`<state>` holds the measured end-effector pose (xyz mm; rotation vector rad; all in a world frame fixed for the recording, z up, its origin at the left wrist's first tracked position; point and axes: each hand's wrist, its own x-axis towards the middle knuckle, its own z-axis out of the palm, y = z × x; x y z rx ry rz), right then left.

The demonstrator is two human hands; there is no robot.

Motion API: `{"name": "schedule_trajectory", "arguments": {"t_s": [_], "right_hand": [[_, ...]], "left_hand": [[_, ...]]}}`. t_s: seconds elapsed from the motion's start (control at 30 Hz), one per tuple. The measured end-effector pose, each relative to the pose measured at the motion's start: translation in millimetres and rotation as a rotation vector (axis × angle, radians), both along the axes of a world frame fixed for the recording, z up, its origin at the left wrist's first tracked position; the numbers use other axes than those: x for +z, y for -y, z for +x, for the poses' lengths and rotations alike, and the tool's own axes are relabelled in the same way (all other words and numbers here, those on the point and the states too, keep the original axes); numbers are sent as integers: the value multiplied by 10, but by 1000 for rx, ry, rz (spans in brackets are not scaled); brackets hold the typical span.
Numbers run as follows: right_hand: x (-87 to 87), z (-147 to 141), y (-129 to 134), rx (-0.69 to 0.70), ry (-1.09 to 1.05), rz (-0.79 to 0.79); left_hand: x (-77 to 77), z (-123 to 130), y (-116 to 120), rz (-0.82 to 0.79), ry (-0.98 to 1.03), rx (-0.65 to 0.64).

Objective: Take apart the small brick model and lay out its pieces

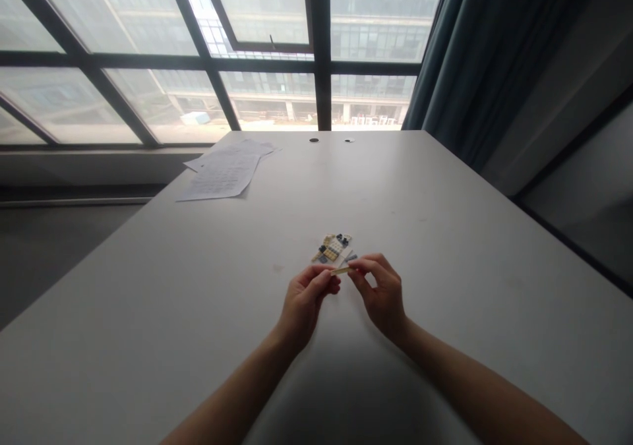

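Between my two hands is a thin, pale yellow building-block piece (pixel 340 271), held just above the table. My left hand (pixel 311 292) pinches its left end between thumb and fingers. At the other end, the thumb and forefinger of my right hand (pixel 380 288) close on the same piece. Right behind my fingertips lies a small cluster of building blocks (pixel 332 247) in tan, black, grey and white. My hands hide the near edge of that cluster.
The white table (pixel 198 313) stretches away to a large window (pixel 267 95). Several printed paper sheets (pixel 222 171) lie at its far left. Two round cable holes (pixel 314 140) sit near the far edge. A dark curtain (pixel 475 69) hangs at the right.
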<state>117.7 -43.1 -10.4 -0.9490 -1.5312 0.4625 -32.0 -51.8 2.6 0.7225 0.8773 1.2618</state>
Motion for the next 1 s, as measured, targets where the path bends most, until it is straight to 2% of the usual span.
{"name": "schedule_trajectory", "arguments": {"t_s": [0.1, 0.3, 0.47, 0.57, 0.77, 1.0], "right_hand": [[13, -2, 7, 32, -52, -44], [9, -35, 21, 166, -249, -190], [8, -61, 23, 199, -383, -287], [14, -26, -4, 225, -312, -273], [41, 147, -157, 467, -92, -258], [117, 258, -241, 551, 79, -262]], "left_hand": [[-32, 13, 8, 3, -32, -10], [-90, 53, 17, -59, -82, -170], [-60, 41, 28, 57, -320, -182], [-41, 30, 40, 68, -311, -222], [-5, 10, 46, -141, 31, -328], [-8, -14, 42, -191, 74, -351]]}}
